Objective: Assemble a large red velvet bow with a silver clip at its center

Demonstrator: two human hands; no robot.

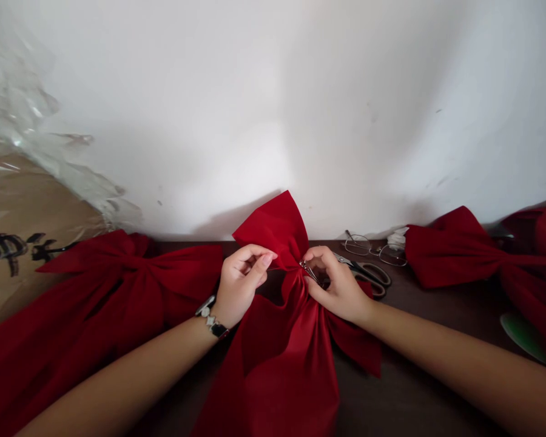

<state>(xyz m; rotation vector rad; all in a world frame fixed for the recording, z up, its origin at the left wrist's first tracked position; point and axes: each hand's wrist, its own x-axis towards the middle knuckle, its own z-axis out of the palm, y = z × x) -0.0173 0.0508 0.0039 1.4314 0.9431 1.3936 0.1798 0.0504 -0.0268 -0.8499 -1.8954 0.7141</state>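
Note:
A large red fabric bow (291, 364) lies in front of me, gathered at its middle, with one loop standing up against the wall and long tails hanging toward me. My left hand (243, 279) is closed in a pinch at the bow's left side, just beside the gathered middle; its fingertips partly hide the cloth there. On the other side, my right hand (334, 282) is closed with thumb and fingers around a slim shiny metal piece (312, 272), whose tip touches the gather. The exact kind of this metal piece is too small to tell.
Behind my right hand lie scissors (375, 276) and eyeglasses (357, 244) on the dark table (368, 400). More red bows lie at left (131, 267) and right (459, 249). A plastic-covered brown box (36, 200) stands far left; a white wall (209, 109) rises behind.

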